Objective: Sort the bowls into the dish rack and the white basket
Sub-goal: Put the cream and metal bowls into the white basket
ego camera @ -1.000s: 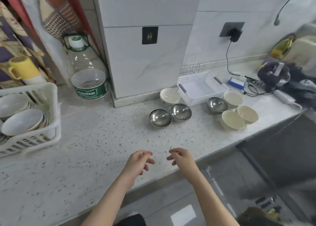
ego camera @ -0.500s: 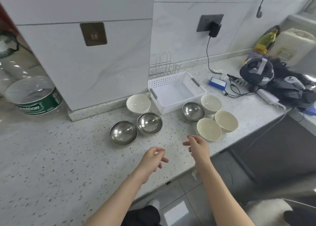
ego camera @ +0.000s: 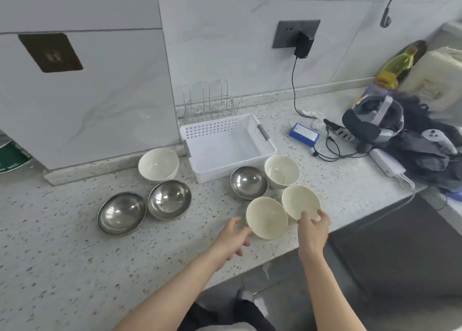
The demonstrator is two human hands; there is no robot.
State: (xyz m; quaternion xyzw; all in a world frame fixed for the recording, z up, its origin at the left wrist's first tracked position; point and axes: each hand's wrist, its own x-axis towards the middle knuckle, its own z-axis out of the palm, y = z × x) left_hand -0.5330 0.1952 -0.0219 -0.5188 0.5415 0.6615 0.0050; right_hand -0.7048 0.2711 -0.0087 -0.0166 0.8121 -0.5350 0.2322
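Two steel bowls (ego camera: 143,209) sit well left of the left hand (ego camera: 231,237), whose fingers are spread open, empty, tips just short of the nearest cream bowl (ego camera: 266,217). Right hand (ego camera: 313,227) fingers are open at the far cream bowl (ego camera: 300,202) rim; contact unclear. White basket (ego camera: 226,145) beyond, empty. Dish rack out of frame.

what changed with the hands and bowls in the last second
Both hands moved forward to the two nearest cream bowls: the left hand beside one bowl, the right hand at another's rim. Neither is lifted yet. All bowls and the white basket stayed put.
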